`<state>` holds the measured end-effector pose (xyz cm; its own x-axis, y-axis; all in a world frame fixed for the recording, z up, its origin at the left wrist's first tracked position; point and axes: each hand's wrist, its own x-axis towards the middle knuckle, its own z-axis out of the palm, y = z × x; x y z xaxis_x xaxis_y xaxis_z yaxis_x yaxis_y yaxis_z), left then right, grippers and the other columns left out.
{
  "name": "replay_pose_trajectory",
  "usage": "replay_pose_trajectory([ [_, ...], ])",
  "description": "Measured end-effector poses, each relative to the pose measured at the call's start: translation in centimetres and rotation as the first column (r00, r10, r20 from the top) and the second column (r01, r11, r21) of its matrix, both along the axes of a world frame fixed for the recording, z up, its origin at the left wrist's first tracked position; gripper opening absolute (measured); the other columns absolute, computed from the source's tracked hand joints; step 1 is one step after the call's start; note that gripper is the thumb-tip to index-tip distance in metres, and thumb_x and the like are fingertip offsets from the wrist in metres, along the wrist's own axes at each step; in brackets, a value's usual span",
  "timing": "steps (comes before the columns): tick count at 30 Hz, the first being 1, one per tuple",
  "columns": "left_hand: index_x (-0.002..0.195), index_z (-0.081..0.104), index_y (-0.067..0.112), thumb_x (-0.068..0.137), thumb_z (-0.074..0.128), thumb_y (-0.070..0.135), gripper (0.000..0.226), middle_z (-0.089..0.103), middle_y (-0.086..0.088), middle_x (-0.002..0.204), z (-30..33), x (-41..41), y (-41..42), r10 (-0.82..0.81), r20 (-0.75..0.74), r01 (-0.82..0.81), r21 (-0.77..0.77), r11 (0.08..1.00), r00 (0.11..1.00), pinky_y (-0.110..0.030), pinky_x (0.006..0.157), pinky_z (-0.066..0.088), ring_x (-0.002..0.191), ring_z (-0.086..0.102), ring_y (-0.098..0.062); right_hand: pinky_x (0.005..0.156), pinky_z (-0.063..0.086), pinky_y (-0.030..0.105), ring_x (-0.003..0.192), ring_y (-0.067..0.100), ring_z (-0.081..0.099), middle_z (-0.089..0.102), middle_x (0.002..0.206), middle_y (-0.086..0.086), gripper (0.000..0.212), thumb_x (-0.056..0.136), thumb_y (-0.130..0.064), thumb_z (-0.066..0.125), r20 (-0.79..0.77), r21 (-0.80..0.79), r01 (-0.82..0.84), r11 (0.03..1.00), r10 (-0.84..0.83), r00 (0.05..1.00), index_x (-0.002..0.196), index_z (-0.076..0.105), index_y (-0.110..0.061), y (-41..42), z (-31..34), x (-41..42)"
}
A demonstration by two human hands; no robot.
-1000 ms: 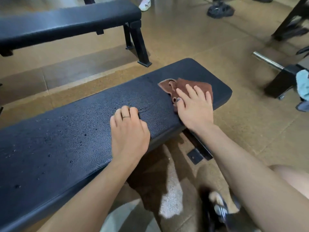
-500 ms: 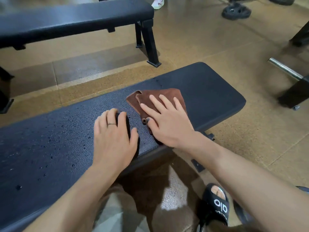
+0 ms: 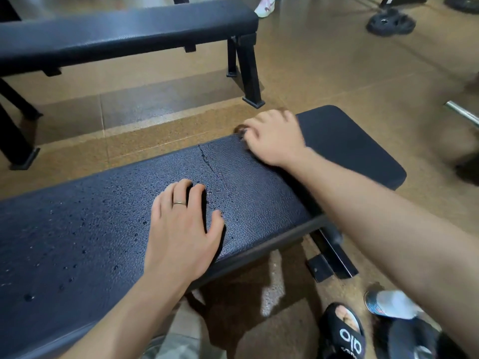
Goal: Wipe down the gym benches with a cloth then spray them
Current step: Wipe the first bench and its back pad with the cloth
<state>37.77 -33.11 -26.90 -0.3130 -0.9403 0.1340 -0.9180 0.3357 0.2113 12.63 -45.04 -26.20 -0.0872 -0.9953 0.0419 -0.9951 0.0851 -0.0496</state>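
Left hand (image 3: 181,229) lies flat on the near table (image 3: 90,229), palm down, fingers spread, a ring (image 3: 179,203) on one finger; its grip is wide open and holds nothing. Water droplets (image 3: 64,255) bead on the black padding to its left, and a thin crack (image 3: 207,161) runs across the surface just beyond its fingertips. Right hand (image 3: 274,137) is out at the far edge of the table, blurred, fingers curled down over the edge. Only a small brown sliver of the cloth (image 3: 238,129) peeks out by its fingertips, at the table's far rim; the rest is hidden beneath the hand, and I cannot tell how tightly that grip closes on it. The table's right end looks dry and matte. A second bench (image 3: 116,32) stands well apart across the floor (image 3: 311,73). Near the lower right, a foot in a black sandal (image 3: 344,332) rests on the floor, and a weight plate (image 3: 391,23) lies far off at the top.
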Motion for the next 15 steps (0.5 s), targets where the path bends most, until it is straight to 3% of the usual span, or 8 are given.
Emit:
replay_pose_trajectory([
  [3,0.129,0.053,0.013,0.094,0.038,0.045,0.05,0.049,-0.009,0.137,0.0,-0.3,0.1,0.01,0.031,-0.009,-0.003,1.0,0.999,-0.049,0.115,0.031,0.133,0.042,-0.034,0.12,0.019,0.06,0.144,0.025,0.035,0.051,0.151,0.002,0.055,0.101,-0.044,0.02,0.032,0.042,0.211,0.977,-0.212,0.977,0.14,0.057,-0.03,-0.5,0.0,-4.8],
  [6,0.127,0.053,0.011,0.095,0.037,0.041,0.047,0.049,-0.01,0.136,0.1,-0.6,0.2,0.006,0.038,-0.006,-0.006,1.0,0.999,-0.05,0.114,0.031,0.132,0.042,-0.035,0.119,0.014,0.067,0.146,0.028,0.03,0.048,0.152,0.004,0.053,0.103,-0.04,0.021,0.035,0.071,0.256,0.964,-0.259,0.965,0.14,0.056,-0.024,-0.6,-0.3,-2.0],
  [11,0.12,0.054,0.007,0.091,0.042,0.029,0.038,0.053,-0.014,0.127,-0.2,-0.5,0.2,0.012,-0.018,-0.012,-0.035,0.999,1.0,-0.051,0.111,0.036,0.122,0.048,-0.037,0.116,0.019,0.063,0.142,0.024,0.035,0.051,0.15,-0.004,0.047,0.1,-0.039,0.028,0.016,-0.007,-0.031,0.999,0.031,0.999,0.137,0.056,-0.029,2.1,-0.2,10.1],
  [15,0.105,0.05,0.006,0.087,0.041,0.02,0.025,0.054,-0.015,0.114,-0.1,-0.2,0.2,0.048,-0.119,-0.05,-0.013,0.999,0.992,-0.051,0.103,0.041,0.108,0.052,-0.037,0.125,0.006,0.059,0.156,0.022,0.017,0.026,0.169,-0.008,0.052,0.107,-0.041,0.028,0.098,0.044,-0.23,0.972,0.225,0.969,0.158,0.034,-0.037,4.0,-0.2,12.3],
])
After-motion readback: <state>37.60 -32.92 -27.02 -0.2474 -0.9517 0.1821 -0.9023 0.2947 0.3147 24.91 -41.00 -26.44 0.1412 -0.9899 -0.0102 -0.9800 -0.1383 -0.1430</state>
